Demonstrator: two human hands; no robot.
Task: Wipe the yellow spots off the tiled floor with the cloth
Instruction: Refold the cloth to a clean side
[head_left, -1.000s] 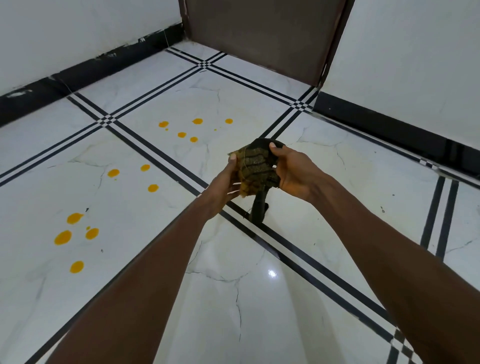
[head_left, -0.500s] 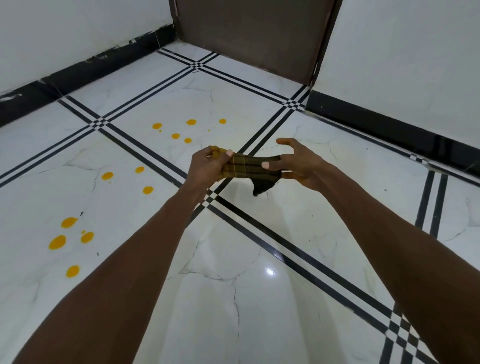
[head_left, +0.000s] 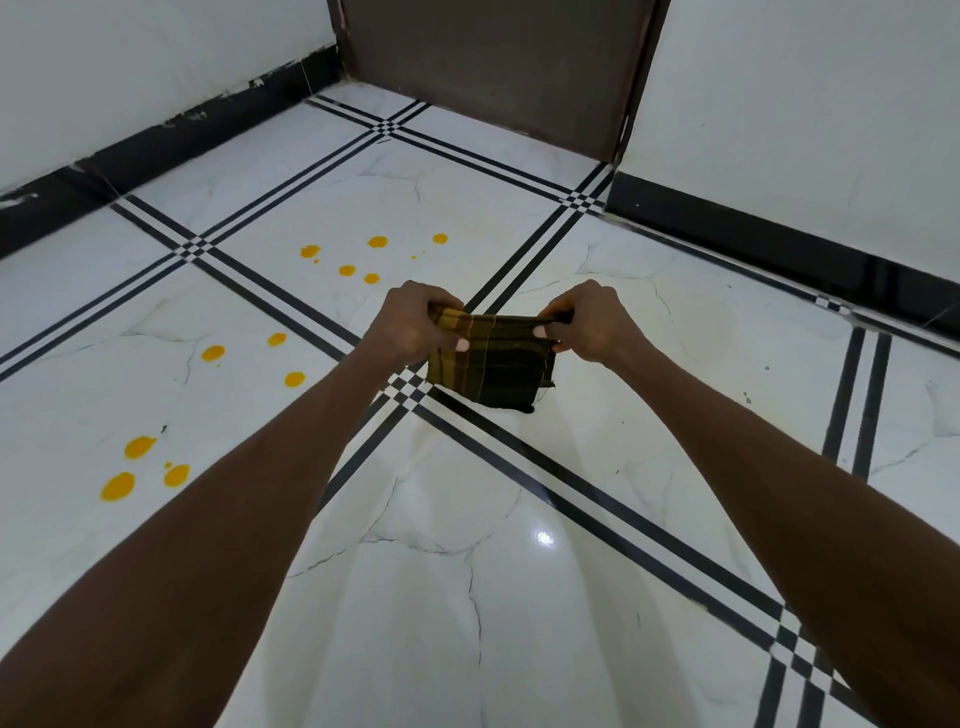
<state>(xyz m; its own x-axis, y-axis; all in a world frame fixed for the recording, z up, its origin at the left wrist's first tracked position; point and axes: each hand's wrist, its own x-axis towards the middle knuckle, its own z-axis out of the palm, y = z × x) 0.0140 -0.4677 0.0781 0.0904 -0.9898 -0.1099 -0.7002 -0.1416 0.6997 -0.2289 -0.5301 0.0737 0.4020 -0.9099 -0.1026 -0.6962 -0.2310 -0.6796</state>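
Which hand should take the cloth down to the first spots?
Probably the left. Both hands pinch the cloth's top edge, held up off the floor. All visible yellow spots lie left of the cloth, nearer the left hand; the right hand would have to cross over.

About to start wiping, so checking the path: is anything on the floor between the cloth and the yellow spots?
Nothing visible: only bare tile lies between the cloth, held by both hands, and the nearest yellow spots.
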